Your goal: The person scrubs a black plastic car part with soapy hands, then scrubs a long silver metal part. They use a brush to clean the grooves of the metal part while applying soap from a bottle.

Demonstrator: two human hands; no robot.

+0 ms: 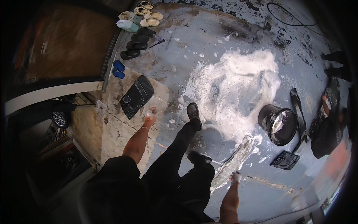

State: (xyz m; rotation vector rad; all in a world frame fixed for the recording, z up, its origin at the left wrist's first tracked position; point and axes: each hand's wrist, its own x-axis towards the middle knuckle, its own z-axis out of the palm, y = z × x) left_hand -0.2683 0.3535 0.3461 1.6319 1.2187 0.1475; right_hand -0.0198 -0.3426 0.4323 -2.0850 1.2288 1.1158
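Observation:
My left hand [151,114] is near a black plastic vehicle door panel [137,96] lying on the concrete. White foam covers the hand, and whether it holds anything cannot be told. My right hand [235,177], also foamy, is beside a long grey, foam-streaked strip [233,163] on the floor; its fingers look bent, but its grasp is unclear. Thick white foam [237,81] spreads over the blue-grey painted floor ahead of my feet. Right of the foam, a black bucket [277,125] lies tipped with suds inside.
A long black trim piece [298,117] and a smaller black plastic part [285,160] lie by the bucket. At the far right a person in dark clothes [325,134] is low to the floor. Clogs [135,45], blue sandals [119,69] and jugs [128,25] line the doorway; a hose [291,22] curls at top right.

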